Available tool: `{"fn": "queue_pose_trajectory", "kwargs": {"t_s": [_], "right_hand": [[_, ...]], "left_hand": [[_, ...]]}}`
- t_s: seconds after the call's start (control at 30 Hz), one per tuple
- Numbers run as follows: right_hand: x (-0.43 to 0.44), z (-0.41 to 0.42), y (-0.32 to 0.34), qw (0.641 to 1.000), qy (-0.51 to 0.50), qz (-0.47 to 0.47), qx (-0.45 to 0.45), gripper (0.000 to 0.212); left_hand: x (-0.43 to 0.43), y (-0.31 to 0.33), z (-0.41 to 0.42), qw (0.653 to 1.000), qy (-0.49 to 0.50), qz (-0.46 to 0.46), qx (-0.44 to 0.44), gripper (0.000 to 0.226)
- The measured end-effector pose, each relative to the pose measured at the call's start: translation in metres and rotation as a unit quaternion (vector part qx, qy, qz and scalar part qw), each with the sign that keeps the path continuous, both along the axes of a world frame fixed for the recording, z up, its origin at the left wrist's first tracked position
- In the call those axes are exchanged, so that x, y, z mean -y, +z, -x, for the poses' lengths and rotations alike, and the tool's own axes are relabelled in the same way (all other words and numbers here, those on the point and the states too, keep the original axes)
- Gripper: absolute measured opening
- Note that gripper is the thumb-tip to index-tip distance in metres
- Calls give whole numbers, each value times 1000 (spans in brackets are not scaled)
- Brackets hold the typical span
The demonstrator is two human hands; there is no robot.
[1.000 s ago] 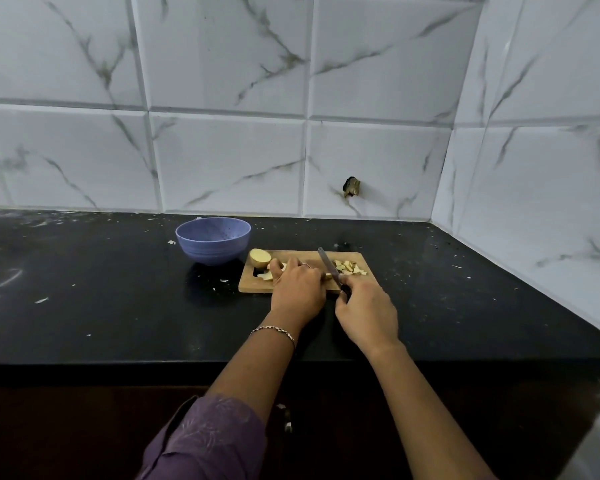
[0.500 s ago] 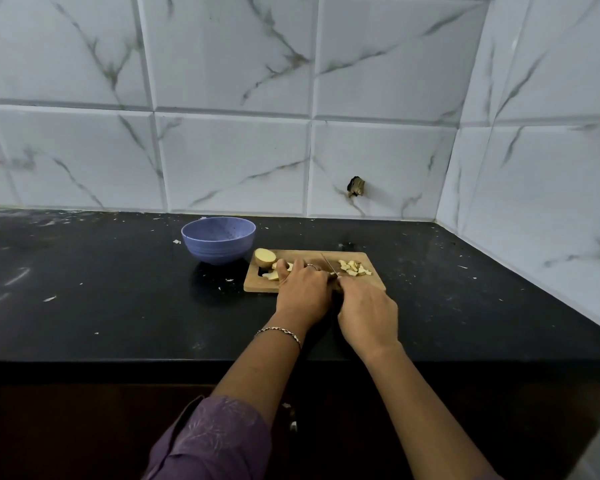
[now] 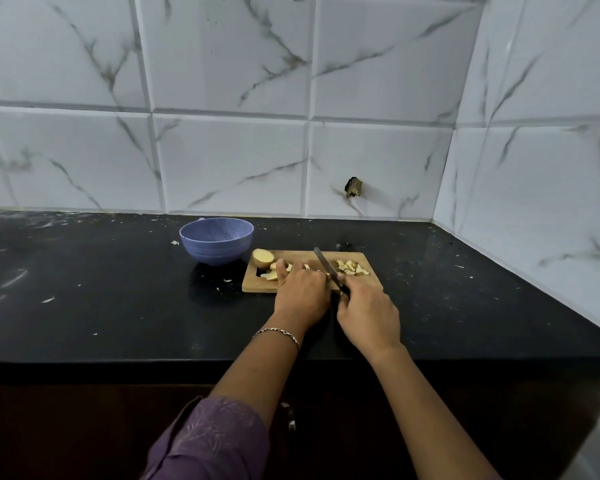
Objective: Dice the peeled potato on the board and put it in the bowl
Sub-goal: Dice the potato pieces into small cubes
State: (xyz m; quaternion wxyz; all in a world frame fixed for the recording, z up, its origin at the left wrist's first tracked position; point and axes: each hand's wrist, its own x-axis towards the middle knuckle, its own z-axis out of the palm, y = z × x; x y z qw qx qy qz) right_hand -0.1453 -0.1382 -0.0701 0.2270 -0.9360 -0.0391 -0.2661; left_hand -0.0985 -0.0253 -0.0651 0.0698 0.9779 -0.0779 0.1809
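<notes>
— What is different from half a second ago?

— The knife is up again. Half a second ago it lay low on the board, almost hidden between the two hands. Now it stands free above the wood, as it did one second ago. So one cut is probably finished and the next one is being prepared.

— And for the task?

— The person seems to be in the middle of the dicing. A small heap of cubes lies on the right part of the board. An uncut half potato waits at the far left corner, just beside the bowl — and the bowl seems to hold no potato yet.

— How do the hands lie?

— The left hand covers the strips in the middle-left of the board, its fingers close together and bent down on them. The right hand has its fingers curled round the dark handle of the knife.

— Which way do things point?

— The strips, as far as they show, run about left to right, but most of them are hidden under the hand. The knife crosses them, with its handle near and right and its tip far and left, tilted up. For the half potato, the long axis cannot be told.
</notes>
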Motion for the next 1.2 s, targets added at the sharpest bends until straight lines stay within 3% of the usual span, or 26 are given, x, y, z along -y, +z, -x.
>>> {"fn": "queue_pose_trajectory", "kwargs": {"t_s": [0.13,0.9,1.2], "right_hand": [[-3,-1,-2,1000,1,26,10,26],[-6,-7,-4,995,-31,93,5,27],[-3,-3,-1,999,-45,10,-5,24]], "left_hand": [[0,1,0,1000,-3,3,-1,32],[0,-5,-7,1000,-25,10,-16,39],[0,-1,0,1000,-14,-3,-25,38]]}}
